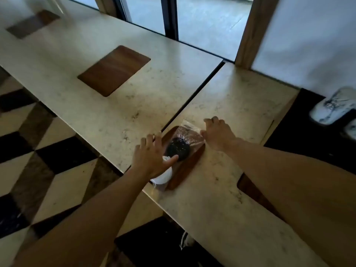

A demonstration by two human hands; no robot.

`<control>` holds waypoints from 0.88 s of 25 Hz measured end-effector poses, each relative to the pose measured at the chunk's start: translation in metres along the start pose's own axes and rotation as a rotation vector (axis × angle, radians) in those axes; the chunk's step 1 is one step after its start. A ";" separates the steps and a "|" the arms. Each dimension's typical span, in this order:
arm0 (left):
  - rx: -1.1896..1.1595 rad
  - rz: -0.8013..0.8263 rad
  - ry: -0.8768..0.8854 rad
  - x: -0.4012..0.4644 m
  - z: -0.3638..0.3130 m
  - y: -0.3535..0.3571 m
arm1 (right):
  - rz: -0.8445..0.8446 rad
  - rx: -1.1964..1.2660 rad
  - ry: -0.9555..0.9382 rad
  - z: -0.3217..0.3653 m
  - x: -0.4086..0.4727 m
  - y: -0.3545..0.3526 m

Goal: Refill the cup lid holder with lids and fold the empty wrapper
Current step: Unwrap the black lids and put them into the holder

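Both hands are held over a clear plastic wrapper [189, 134] on a wooden inlay [185, 170] at the near edge of the marble counter [221, 189].

The left hand [152, 157], at about 8 o'clock from the wrapper, is spread with straight fingers above a white stack of lids [163, 175] lying at the counter's edge; contact with it cannot be told. The right hand [217, 133], at about 3 o'clock, is seen with curled fingers at the wrapper's right edge, apparently pinching the film. A dark round shape [178, 148], possibly a holder opening, is seen under the wrapper. A second wooden inlay [113, 71] is set into the counter at 10 o'clock, well apart.
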State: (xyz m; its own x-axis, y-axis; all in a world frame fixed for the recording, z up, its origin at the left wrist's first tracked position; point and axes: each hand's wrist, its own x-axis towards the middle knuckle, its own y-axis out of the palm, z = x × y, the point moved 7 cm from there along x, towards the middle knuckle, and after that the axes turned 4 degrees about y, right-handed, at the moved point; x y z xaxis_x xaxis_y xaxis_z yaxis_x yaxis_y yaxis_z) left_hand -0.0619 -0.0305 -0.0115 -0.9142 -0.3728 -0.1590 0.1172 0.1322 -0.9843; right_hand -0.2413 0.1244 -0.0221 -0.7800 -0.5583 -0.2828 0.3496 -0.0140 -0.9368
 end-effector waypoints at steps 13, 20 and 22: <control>-0.099 0.175 -0.119 -0.014 0.006 0.092 | 0.190 0.437 0.197 -0.024 0.062 0.071; -0.114 0.171 -0.056 -0.006 0.004 0.087 | 0.133 0.490 0.203 -0.032 0.051 0.068; -0.114 0.177 -0.029 -0.007 0.005 0.083 | 0.118 0.508 0.219 -0.034 0.044 0.066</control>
State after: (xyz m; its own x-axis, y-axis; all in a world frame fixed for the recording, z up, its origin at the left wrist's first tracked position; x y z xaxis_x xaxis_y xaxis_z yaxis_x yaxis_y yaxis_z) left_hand -0.0441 -0.0217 -0.0925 -0.8713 -0.3607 -0.3328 0.2293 0.3003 -0.9259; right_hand -0.2706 0.1274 -0.1038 -0.7908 -0.3961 -0.4666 0.6049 -0.3896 -0.6945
